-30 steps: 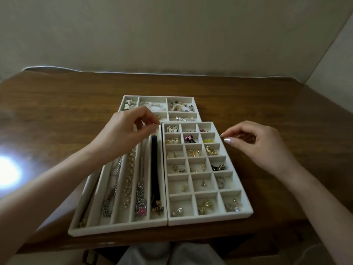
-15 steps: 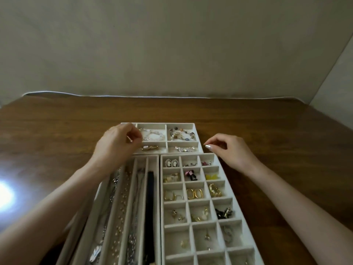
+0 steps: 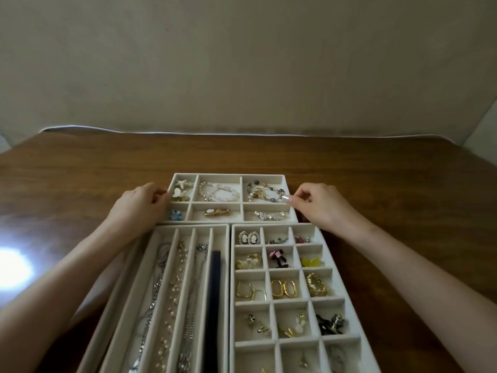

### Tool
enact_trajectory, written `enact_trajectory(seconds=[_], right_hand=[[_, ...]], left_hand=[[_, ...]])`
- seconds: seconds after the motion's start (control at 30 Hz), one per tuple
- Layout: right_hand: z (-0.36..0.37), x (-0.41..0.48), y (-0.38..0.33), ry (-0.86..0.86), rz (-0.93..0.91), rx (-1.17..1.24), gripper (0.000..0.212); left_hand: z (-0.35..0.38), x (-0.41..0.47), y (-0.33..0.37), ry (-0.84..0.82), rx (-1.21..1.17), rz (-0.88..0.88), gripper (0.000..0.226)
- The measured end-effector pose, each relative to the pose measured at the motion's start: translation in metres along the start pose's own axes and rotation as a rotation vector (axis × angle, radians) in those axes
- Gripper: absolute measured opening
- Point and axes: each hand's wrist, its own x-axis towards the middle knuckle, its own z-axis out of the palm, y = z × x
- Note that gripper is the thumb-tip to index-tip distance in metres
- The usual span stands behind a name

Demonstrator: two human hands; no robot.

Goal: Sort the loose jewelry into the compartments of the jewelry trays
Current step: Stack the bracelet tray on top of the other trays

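Three cream trays lie on a brown wooden table. The small far tray holds bracelets and brooches in six compartments. My left hand grips its left edge with curled fingers. My right hand grips its right edge, fingertips on the rim. Nearer to me on the left is the long-slot tray, with chains, a pearl strand and a dark band. The grid tray on the right holds earrings and rings in small square cells.
The wooden table stretches to a pale wall at the back, with a white cord along the far edge. A bright glare spot shines on the table at left. No loose jewelry shows on the wood.
The camera tipped up and moved closer. Both hands moved from over the near trays to the far small tray and took hold of its left and right edges.
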Motion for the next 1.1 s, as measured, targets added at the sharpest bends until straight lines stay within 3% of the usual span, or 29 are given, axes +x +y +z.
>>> enact_trajectory(seconds=[0.33, 0.57, 0.83, 1.1], right_hand=[[0.013, 0.014, -0.015, 0.148, 0.050, 0.084, 0.012], [-0.029, -0.003, -0.040, 0.311, -0.010, 0.171, 0.013], [-0.013, -0.095, -0.029, 0.177, 0.028, 0.179, 0.019], [-0.006, -0.153, -0.029, 0.254, 0.015, 0.177, 0.018]], left_hand=[[0.006, 0.008, 0.000, 0.089, 0.096, 0.050, 0.033], [-0.038, -0.007, 0.021, 0.261, 0.084, 0.108, 0.031], [-0.052, -0.097, 0.012, 0.137, 0.116, 0.138, 0.031], [-0.043, -0.150, -0.004, 0.088, 0.032, 0.148, 0.031]])
